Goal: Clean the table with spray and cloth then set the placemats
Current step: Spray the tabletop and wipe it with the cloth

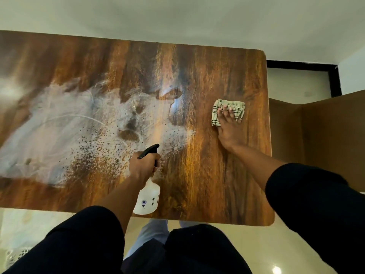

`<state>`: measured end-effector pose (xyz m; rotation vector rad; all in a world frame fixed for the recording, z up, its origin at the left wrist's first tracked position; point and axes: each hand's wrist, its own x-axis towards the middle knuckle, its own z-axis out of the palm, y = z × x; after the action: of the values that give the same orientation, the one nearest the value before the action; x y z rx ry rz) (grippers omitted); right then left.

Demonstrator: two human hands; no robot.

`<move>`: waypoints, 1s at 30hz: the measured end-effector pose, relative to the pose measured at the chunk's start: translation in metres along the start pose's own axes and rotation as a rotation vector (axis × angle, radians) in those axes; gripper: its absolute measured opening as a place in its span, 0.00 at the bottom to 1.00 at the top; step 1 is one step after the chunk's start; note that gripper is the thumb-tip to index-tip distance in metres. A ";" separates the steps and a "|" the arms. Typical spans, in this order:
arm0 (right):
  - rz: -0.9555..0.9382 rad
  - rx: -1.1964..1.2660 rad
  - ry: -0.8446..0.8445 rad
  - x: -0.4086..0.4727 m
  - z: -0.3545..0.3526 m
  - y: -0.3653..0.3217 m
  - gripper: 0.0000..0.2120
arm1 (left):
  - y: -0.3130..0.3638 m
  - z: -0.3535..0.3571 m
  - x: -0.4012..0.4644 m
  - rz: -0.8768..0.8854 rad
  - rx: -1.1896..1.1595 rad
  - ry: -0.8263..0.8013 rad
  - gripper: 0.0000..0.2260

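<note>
The left hand [142, 167] held its grip curled round the spray bottle [147, 196] above the wooden surface [207, 175] — droplets lay left. The right hand [230, 127] pressed flat-fingered on the checked cloth [217, 113], near the right edge.

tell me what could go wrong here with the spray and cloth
The cloth under the right hand sits on dry wood, away from the wet patch, so droplets may dry into marks. The spray bottle in the left hand hangs near the table edge and might knock it.
</note>
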<state>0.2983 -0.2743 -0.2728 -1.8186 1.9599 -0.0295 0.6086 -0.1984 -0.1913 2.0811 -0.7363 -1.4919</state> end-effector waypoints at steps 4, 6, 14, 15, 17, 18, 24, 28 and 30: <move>0.125 0.048 0.003 -0.018 0.011 -0.050 0.31 | -0.010 -0.011 -0.005 0.013 0.020 -0.022 0.13; 0.091 0.074 0.000 -0.032 0.023 -0.082 0.32 | -0.013 -0.018 -0.005 0.033 0.026 -0.014 0.13; -0.467 -0.078 -0.208 -0.103 0.083 -0.147 0.33 | -0.020 -0.055 0.000 0.001 0.043 0.008 0.06; -0.485 -0.096 -0.217 -0.101 0.080 -0.141 0.34 | -0.020 -0.061 0.000 -0.003 0.027 0.006 0.07; -0.428 -0.137 -0.195 -0.093 0.073 -0.124 0.35 | -0.023 -0.071 0.003 -0.002 -0.004 -0.002 0.14; -0.335 -0.147 -0.153 -0.089 0.068 -0.114 0.35 | -0.024 -0.077 0.005 0.001 0.000 0.001 0.15; 0.207 0.048 -0.005 -0.068 0.042 -0.088 0.31 | -0.031 -0.103 0.014 -0.050 0.031 0.019 0.07; 0.214 0.011 -0.040 -0.077 0.058 -0.135 0.31 | -0.038 -0.121 0.022 -0.058 0.050 0.010 0.08; 0.113 0.016 -0.072 -0.092 0.069 -0.169 0.30 | -0.041 -0.127 0.025 -0.051 0.067 -0.011 0.06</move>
<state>0.4823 -0.1884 -0.2509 -1.6729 2.0027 0.0549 0.7422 -0.1761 -0.1973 2.1581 -0.7516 -1.5265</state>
